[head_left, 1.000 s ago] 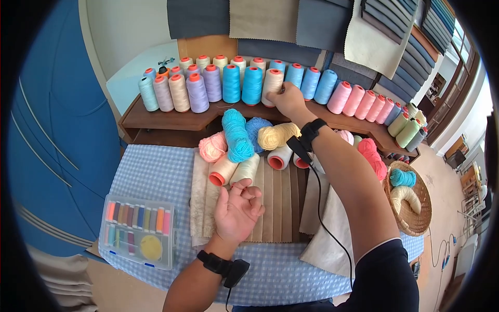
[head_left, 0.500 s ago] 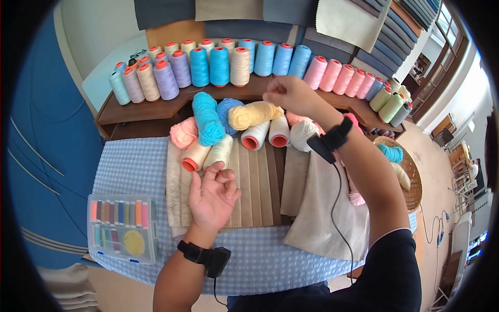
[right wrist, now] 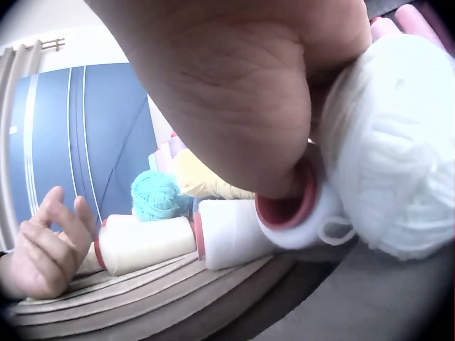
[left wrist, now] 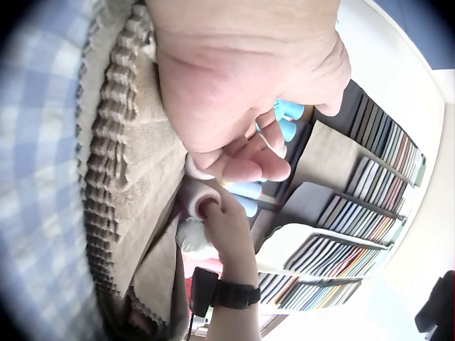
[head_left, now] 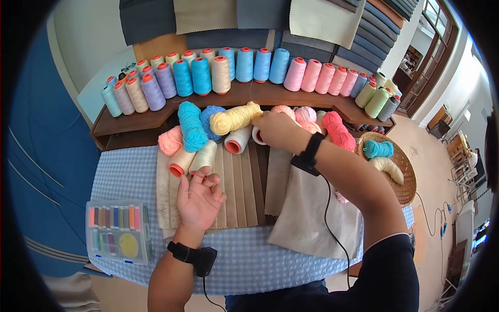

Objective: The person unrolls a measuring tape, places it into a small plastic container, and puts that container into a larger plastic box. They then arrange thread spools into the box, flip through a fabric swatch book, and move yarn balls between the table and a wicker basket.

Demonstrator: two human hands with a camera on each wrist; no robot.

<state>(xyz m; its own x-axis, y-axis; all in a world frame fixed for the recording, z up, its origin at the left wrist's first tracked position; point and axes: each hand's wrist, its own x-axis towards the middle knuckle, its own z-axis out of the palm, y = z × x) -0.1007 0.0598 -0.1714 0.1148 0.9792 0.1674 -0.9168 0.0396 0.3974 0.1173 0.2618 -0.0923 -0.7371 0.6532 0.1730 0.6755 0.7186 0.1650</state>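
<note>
My right hand (head_left: 283, 130) reaches over the fabric's back edge and grips a white cone (right wrist: 323, 213) lying on its side; the right wrist view shows the thumb inside its red-rimmed opening, the other fingers hidden. A white yarn ball (right wrist: 391, 149) lies against that cone. Left of it are another white cone (head_left: 237, 139) and a cream cone (head_left: 204, 156), below a yellow skein (head_left: 236, 118). My left hand (head_left: 200, 203) is palm up with fingers loosely bent, holding nothing, its fingertips near the cream cone's lower end.
Upright thread cones line the curved brown shelf (head_left: 244, 93) behind. A clear thread box (head_left: 146, 229) lies at the left on the checked cloth (head_left: 234, 275). At the right is a wicker basket (head_left: 408, 179) with yarn; beige fabric (head_left: 317, 223) covers the table's right part.
My right hand has left the beige cone standing on the shelf, come down toward the table and taken hold of the white cone. The head view has shifted; my left hand keeps its pose.
</note>
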